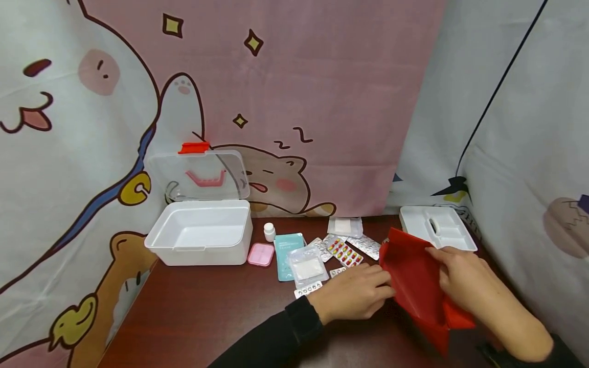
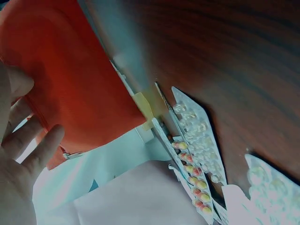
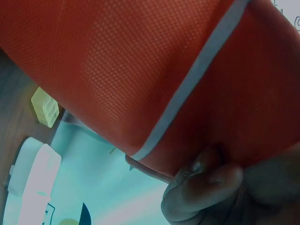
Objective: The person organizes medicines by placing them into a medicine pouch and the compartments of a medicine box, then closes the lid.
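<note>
A red fabric pouch (image 1: 414, 276) stands tilted over the right side of the table, its mouth spread. My right hand (image 1: 465, 278) grips its right edge, fingers curled over the red cloth in the right wrist view. At the opposite edge, my left hand (image 1: 354, 294) holds the cloth between thumb and fingers. A zip pull (image 2: 73, 155) shows at the pouch's edge in the left wrist view, and a pale stripe (image 3: 187, 84) crosses its outside. The inside bottom of the pouch is hidden. Beside my left hand lies a capsule blister pack (image 1: 344, 252).
Left of the hands are a gauze packet (image 1: 307, 268), a teal packet (image 1: 285, 255), a pink case (image 1: 261, 254) and a white bottle (image 1: 269, 232). A white box (image 1: 200, 255) with a raised clear lid (image 1: 202, 174) stands farther left. Behind the pouch is a white tray (image 1: 453, 230).
</note>
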`<state>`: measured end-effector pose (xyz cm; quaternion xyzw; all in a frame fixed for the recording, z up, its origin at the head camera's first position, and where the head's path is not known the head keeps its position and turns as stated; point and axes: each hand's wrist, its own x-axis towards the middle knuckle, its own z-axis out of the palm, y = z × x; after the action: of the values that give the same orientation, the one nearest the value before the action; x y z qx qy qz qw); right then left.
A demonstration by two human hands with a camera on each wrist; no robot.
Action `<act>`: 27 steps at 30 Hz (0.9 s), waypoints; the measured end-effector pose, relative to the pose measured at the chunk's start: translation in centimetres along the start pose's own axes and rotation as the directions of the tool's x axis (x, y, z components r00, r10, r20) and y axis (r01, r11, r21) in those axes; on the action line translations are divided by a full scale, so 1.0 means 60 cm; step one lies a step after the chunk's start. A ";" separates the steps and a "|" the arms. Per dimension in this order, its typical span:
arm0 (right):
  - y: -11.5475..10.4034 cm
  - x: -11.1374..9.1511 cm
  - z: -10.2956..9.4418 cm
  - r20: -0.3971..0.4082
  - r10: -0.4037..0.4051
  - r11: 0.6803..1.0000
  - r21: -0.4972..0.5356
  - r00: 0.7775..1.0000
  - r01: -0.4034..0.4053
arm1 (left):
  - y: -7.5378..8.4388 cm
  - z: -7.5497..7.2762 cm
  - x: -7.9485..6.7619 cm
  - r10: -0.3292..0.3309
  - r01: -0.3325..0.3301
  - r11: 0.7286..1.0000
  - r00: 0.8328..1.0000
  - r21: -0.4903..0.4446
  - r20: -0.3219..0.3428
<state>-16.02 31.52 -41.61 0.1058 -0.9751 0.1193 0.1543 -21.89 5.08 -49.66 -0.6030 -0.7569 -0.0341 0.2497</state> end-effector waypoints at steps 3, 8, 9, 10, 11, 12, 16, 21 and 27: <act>0.007 -0.002 0.002 -0.018 -0.006 1.000 -0.005 1.000 0.005 | -0.004 -0.002 0.000 -0.014 0.014 1.000 1.000 -0.017 0.004; 0.025 -0.004 0.002 -0.061 -0.022 1.000 -0.021 0.998 0.021 | -0.016 0.003 -0.011 -0.037 0.037 0.999 0.999 -0.023 0.011; 0.026 -0.005 0.002 -0.066 -0.025 1.000 -0.018 0.998 0.024 | -0.016 0.005 -0.013 -0.034 0.035 0.999 0.999 -0.018 0.013; 0.025 -0.006 0.001 -0.055 -0.019 1.000 -0.012 0.998 0.019 | -0.016 0.005 -0.013 -0.031 0.032 0.999 0.999 -0.012 0.015; 0.022 -0.006 0.002 -0.052 -0.021 1.000 -0.005 0.998 0.021 | -0.014 0.005 -0.012 -0.029 0.029 1.000 0.999 -0.009 0.013; 0.018 -0.007 0.003 -0.053 -0.024 1.000 0.002 0.998 0.024 | -0.012 0.005 -0.011 -0.023 0.023 1.000 1.000 0.003 0.012; -0.002 -0.005 0.007 -0.057 -0.032 0.999 0.021 0.998 0.034 | -0.001 0.001 -0.001 0.000 0.000 1.000 1.000 0.030 0.011; -0.021 -0.002 0.008 -0.063 -0.025 1.000 0.013 0.998 0.026 | 0.003 -0.001 0.004 0.006 -0.006 0.999 1.000 0.033 0.017; -0.024 -0.004 0.004 -0.043 -0.018 1.000 0.005 0.999 0.019 | -0.033 -0.011 -0.012 -0.175 0.174 0.984 0.984 -0.048 -0.020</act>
<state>-15.51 30.15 -41.60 0.1125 -0.9702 0.1228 0.1762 -23.39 3.66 -48.92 -0.5395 -0.8027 -0.0805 0.2411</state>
